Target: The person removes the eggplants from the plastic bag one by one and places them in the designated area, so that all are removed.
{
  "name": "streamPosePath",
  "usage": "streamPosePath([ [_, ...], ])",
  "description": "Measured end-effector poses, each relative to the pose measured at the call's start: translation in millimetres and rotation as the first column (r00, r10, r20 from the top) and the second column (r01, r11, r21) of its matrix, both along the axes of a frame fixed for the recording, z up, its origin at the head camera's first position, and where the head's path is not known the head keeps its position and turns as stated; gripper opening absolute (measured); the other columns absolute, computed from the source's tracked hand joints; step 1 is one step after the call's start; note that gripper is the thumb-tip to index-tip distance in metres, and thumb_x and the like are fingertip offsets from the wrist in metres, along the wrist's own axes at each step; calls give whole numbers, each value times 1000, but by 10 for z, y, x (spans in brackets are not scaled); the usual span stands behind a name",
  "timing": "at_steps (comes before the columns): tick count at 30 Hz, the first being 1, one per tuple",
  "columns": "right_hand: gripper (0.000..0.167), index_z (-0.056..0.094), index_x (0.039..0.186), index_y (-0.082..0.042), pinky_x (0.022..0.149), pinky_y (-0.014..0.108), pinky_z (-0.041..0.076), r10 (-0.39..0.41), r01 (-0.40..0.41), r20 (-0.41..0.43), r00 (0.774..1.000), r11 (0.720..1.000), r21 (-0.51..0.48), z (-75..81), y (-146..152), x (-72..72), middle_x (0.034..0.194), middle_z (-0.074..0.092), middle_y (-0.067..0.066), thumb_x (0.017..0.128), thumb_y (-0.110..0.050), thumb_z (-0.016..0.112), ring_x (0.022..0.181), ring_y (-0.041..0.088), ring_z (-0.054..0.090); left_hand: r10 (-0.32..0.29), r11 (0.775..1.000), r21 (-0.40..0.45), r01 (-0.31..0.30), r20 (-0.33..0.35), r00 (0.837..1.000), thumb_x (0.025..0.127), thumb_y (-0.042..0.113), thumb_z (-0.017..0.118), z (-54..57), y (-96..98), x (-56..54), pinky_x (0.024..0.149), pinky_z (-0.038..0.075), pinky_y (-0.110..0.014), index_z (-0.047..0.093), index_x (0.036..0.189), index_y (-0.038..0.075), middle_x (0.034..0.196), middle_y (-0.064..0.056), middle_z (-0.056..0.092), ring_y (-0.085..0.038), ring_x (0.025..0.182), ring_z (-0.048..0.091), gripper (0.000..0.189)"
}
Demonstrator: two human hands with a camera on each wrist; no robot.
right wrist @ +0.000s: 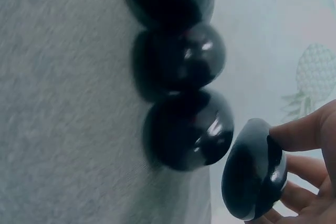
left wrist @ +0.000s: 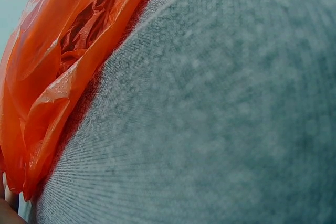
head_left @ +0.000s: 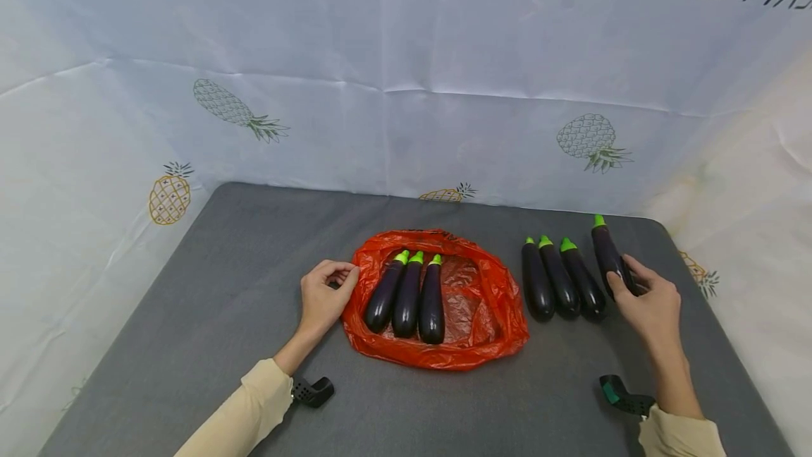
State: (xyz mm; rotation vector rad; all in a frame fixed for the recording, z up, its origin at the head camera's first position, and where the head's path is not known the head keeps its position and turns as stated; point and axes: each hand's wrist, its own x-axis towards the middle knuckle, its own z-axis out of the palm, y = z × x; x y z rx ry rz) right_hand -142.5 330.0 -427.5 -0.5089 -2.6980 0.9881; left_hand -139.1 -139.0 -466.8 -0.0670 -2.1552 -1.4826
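In the head view my right hand [head_left: 650, 302] grips a dark purple eggplant [head_left: 607, 249] with a bright green stem, at the right of the table. The right wrist view shows this eggplant [right wrist: 254, 174] between thumb and fingers, apart from the table. Just left of it, three more eggplants [head_left: 560, 275] lie side by side. My left hand [head_left: 325, 295] pinches the left rim of a red plastic bag [head_left: 438, 358], its mouth spread wide. Inside the bag lie three eggplants [head_left: 406, 298], stems pointing away. The left fingertips are mostly hidden in the left wrist view.
A grey cloth covers the table [head_left: 254, 266]. Behind it hangs a pale curtain [head_left: 412, 139] printed with pineapples, which also runs along both sides. Black wrist straps [head_left: 312, 392] show near both sleeves.
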Motion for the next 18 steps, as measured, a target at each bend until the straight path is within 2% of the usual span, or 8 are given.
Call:
streamPosePath([
  [2, 53, 50, 150, -8, 57, 3, 31, 1, -1, 26, 1000, 1000, -4, -27, 36, -4, 137, 56, 39, 101, -24, 60, 121, 53, 59, 1, 1000, -3, -1, -1, 1000, 85, -5, 77, 7, 2, 2, 62, 47, -9, 74, 81, -8, 74, -20, 68, -14, 63, 60, 6],
  [5, 54, 49, 151, -8, 60, 13, 39, 7, -7, 71, 997, 1000, 1, -67, 80, -13, 138, 55, 39, 102, -27, 58, 123, 54, 56, 6, 1000, -11, -7, -3, 1000, 84, -6, 77, 12, 2, 1, 61, 47, -10, 74, 80, -7, 73, -20, 68, -14, 63, 60, 5],
  [6, 54, 49, 151, -8, 63, 20, 46, 8, -8, 82, 997, 1000, 4, -81, 89, -18, 138, 55, 39, 102, -28, 58, 124, 54, 56, 10, 1000, -16, -10, -4, 1000, 83, -7, 77, 12, 2, 1, 61, 48, -11, 75, 80, -7, 73, -19, 68, -14, 63, 59, 4],
  [8, 54, 48, 152, -7, 74, 37, 54, 9, -9, 99, 995, 1000, 1, -109, 101, -24, 139, 54, 39, 102, -28, 57, 126, 55, 54, 15, 1000, -21, -16, -4, 1000, 82, -8, 77, 11, 3, 0, 60, 48, -12, 75, 81, -6, 73, -19, 68, -13, 62, 59, 4],
  [9, 55, 47, 152, -7, 80, 47, 55, 8, -8, 106, 994, 1000, -1, -123, 104, -27, 140, 54, 39, 102, -28, 57, 127, 55, 53, 18, 1000, -24, -18, -3, 1000, 82, -9, 77, 11, 3, -1, 60, 48, -12, 75, 81, -6, 72, -18, 68, -13, 62, 59, 4],
  [10, 55, 47, 152, -7, 86, 51, 54, 9, -8, 110, 994, 1000, -5, -136, 108, -29, 140, 53, 39, 102, -27, 57, 128, 55, 52, 19, 999, -26, -19, -3, 1000, 82, -9, 78, 10, 3, -2, 60, 48, -13, 75, 81, -6, 72, -18, 68, -13, 62, 59, 4],
  [12, 55, 46, 153, -6, 97, 64, 47, 15, -13, 120, 993, 1000, -16, -157, 110, -32, 141, 51, 40, 103, -26, 56, 130, 56, 50, 20, 999, -29, -20, -2, 1000, 82, -9, 78, 9, 2, -3, 60, 48, -13, 75, 81, -5, 72, -18, 68, -13, 62, 59, 4],
  [18, 56, 44, 154, -5, 98, 66, 45, 40, -35, 147, 988, 999, -36, -189, 109, -35, 143, 49, 42, 103, -25, 55, 131, 57, 47, 11, 1000, -26, -12, -4, 1000, 83, -6, 78, 12, 3, 0, 61, 47, -10, 75, 81, -7, 73, -19, 68, -16, 62, 60, 4],
])
